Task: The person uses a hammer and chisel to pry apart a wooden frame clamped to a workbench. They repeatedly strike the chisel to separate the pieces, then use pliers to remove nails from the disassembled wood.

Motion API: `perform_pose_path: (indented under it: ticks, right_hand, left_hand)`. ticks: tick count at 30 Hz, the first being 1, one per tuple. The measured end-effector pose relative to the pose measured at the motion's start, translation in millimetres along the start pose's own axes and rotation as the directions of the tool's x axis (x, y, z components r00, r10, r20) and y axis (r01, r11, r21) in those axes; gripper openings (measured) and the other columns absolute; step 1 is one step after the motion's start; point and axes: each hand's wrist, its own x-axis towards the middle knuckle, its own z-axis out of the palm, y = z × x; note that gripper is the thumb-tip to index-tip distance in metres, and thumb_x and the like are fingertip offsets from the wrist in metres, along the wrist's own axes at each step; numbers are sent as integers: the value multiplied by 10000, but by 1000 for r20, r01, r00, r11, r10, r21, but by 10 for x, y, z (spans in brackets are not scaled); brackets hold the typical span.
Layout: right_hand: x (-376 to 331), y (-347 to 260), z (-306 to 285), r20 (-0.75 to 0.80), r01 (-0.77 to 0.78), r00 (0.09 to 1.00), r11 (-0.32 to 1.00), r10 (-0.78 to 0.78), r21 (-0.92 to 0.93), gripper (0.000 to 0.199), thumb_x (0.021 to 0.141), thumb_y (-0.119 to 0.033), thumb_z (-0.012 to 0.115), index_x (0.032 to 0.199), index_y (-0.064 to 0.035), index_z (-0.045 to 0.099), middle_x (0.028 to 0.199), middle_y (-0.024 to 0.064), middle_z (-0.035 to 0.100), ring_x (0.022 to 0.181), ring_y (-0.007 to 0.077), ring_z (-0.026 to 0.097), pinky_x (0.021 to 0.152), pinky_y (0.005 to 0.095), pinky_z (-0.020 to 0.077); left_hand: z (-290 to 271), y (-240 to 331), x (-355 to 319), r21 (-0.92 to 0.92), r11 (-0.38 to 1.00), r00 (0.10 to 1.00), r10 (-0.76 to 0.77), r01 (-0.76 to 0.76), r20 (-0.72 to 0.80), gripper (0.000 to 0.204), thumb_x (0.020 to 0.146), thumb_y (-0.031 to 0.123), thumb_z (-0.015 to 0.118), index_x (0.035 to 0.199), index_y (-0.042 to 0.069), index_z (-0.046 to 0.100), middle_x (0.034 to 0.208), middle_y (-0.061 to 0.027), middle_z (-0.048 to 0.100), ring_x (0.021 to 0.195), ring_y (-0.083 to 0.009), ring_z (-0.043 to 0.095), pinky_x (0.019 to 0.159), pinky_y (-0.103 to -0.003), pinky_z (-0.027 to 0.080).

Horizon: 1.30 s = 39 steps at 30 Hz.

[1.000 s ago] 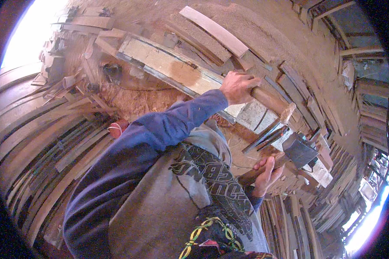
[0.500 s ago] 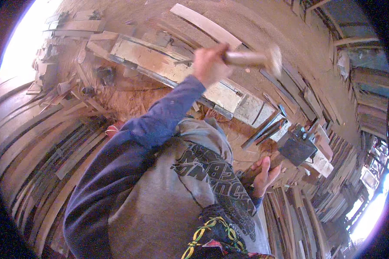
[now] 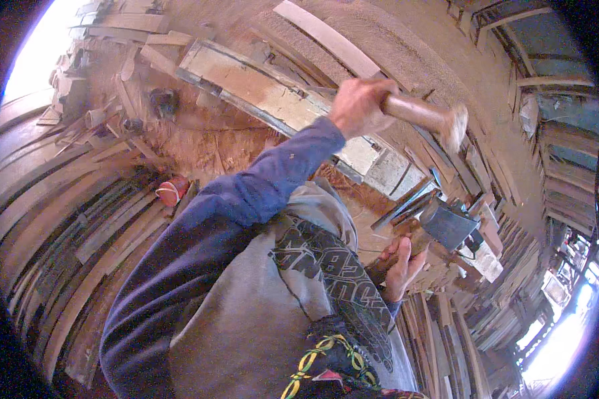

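Observation:
My left hand point(image 3: 363, 106) is raised over the far edge of the workbench, its fingers wrapped round one end of a thick, round wooden mallet point(image 3: 419, 112). The mallet's other end looks pale and frayed and points right and down. Lower at the right, my right hand point(image 3: 402, 269) is closed round the wooden handle of a hatchet-like tool point(image 3: 447, 225) with a broad dark metal blade. Some of its fingers are hidden behind the handle. The mallet stands apart from the blade, above and beyond it.
A long worn workbench point(image 3: 246, 93) runs diagonally ahead of me. Dark metal bars point(image 3: 406, 203) lie near its right end. Stacked wooden strips point(image 3: 66, 266) fill the left, and more planks point(image 3: 439, 326) lie at the lower right. A red round object point(image 3: 173, 191) sits at left.
My left hand and the mallet have moved right and slightly down, closer to the blade. The blade has tilted and its face shows more. The whole view has shifted slightly.

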Motion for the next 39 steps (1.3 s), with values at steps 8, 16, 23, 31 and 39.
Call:
perform_pose_path:
  ticks: [8,16,23,31,39]
  right_hand:
    - [-78,-32,33,-7,5,1000,996,-5,-89,326,929,-100,587,1230,-49,474,710,29,551,571,118,513,516,267,444]
    - [-99,-108,105,14,13,1000,990,-11,-138,328,919,-96,579,1222,-36,466,689,34,551,560,127,509,517,275,452]
    - [33,-323,66,119,281,957,946,-264,-163,289,950,-234,596,1121,-47,459,711,51,525,549,138,500,494,286,465]
    - [339,-1118,379,-219,795,532,571,-818,-205,410,981,-496,435,931,-93,488,644,18,542,595,166,553,555,298,454]
    - [451,-641,72,191,414,910,791,-367,-450,416,978,-449,510,975,-34,547,668,46,564,529,138,525,577,300,465]
  left_hand:
    - [189,-176,-126,68,996,997,49,-53,58,343,592,150,727,926,157,651,860,-76,701,772,-303,685,620,-428,537]
    - [154,-153,-159,31,999,999,25,-26,45,373,579,178,746,940,153,653,862,-86,693,766,-309,681,655,-429,544]
    - [165,-249,-235,-2,995,995,101,-101,-23,398,592,220,775,969,152,667,845,-85,693,748,-304,681,641,-418,545]
    - [180,-225,-324,-44,992,992,119,-121,-45,349,577,204,756,898,157,629,811,-60,666,759,-274,670,621,-417,523]
    - [308,-208,-360,20,987,985,158,-157,-67,307,606,217,774,891,172,666,803,-55,685,720,-292,675,625,-402,534]
